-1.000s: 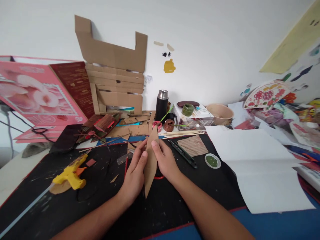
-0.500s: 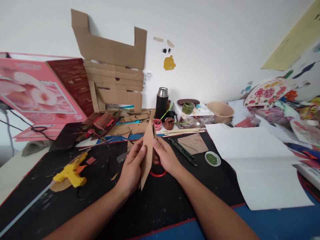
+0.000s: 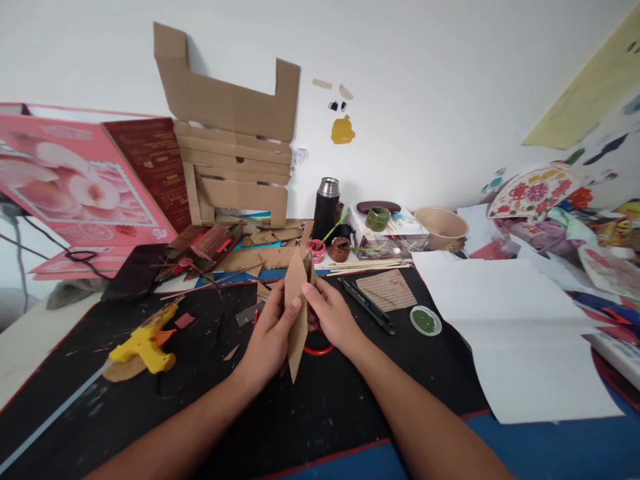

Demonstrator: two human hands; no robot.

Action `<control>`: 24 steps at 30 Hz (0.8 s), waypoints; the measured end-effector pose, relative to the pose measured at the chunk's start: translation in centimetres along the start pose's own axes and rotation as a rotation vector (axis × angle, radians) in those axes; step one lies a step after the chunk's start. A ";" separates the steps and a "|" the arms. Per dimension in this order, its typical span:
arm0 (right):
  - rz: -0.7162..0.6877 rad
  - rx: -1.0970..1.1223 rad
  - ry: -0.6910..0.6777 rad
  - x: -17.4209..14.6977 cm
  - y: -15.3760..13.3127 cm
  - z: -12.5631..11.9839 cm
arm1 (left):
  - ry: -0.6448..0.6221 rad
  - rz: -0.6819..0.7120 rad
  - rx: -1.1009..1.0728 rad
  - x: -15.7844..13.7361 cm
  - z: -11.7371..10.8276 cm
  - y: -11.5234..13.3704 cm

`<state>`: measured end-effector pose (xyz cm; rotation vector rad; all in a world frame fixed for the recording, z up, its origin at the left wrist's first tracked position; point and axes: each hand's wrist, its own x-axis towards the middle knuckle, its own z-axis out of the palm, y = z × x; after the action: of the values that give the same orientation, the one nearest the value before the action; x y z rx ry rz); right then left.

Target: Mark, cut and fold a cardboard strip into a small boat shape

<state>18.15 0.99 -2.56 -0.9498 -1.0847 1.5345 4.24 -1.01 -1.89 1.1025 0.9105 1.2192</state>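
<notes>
Both hands grip a pointed piece of cardboard (image 3: 297,293), held upright on edge above the black mat (image 3: 345,400). My left hand (image 3: 273,330) is closed on its left side, the thumb pressed flat along the face. On the right side, my right hand (image 3: 333,313) pinches the cardboard with thumb and fingers; some fingertips are hidden behind it. Under the hands, part of a red ring-shaped handle (image 3: 319,350) shows on the mat. Right of my right hand lie a dark green utility knife (image 3: 367,305) and a square of corrugated cardboard (image 3: 387,291).
A yellow glue gun (image 3: 145,343) with a long glue stick lies at left. Paint jars (image 3: 340,249), a black thermos (image 3: 326,210) and thin sticks (image 3: 367,265) stand or lie at the back. White paper (image 3: 520,333) covers the right side. A pink box (image 3: 85,180) leans at far left.
The cardboard has turned slightly in my hands, showing its left face more broadly. My right thumb sits a little lower and further left on its edge. The camera view has shifted slightly.
</notes>
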 end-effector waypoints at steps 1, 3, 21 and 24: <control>0.005 -0.003 -0.004 0.0 0.0 0.0 | 0.005 0.001 -0.005 0.0 0.0 0.0; 0.003 -0.004 -0.017 0.1 0.0 -0.2 | 0.012 -0.019 -0.038 0.2 -0.1 -0.1; -0.019 -0.202 -0.016 0.6 -0.1 -1.4 | -0.103 -0.155 -0.143 1.5 -1.7 1.2; -0.036 -0.225 -0.023 0.5 -0.1 -1.5 | -0.155 -0.148 -0.085 1.8 -2.6 1.0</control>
<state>19.46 1.80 -2.92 -1.0604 -1.3045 1.4180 1.81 1.12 -1.50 1.0278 0.7998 1.0279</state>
